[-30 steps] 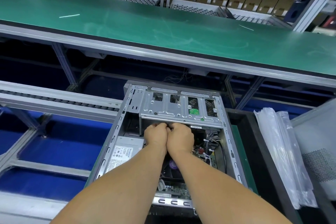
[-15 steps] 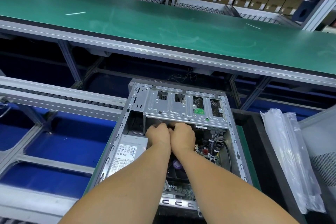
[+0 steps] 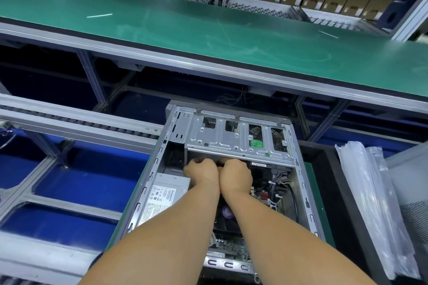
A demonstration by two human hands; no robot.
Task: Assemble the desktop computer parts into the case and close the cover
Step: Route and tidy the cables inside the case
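The open grey computer case (image 3: 148,183) lies flat below me, cover off. A silver drive cage (image 3: 231,141) spans its far end and a power supply (image 3: 162,196) with a white label sits at the left. My left hand (image 3: 201,173) and my right hand (image 3: 235,176) are side by side, knuckles touching, at the cage's near edge. The fingers of both curl round a small dark part (image 3: 218,162) between them; most of it is hidden. The motherboard (image 3: 266,194) with bundled cables shows to the right of my wrists, and a purple-centred fan (image 3: 227,211) shows between my forearms.
A green conveyor belt (image 3: 208,30) runs across above the case. A roller rail (image 3: 81,122) lies to the left over blue bins. A black tray (image 3: 324,157) edges the case on the right, beside a stack of clear plastic bags (image 3: 370,203) and a grey perforated panel (image 3: 412,192).
Both hands stay together at the cage's near edge, shifting only slightly. The view has moved a little, so the case sits somewhat lower and to the right.
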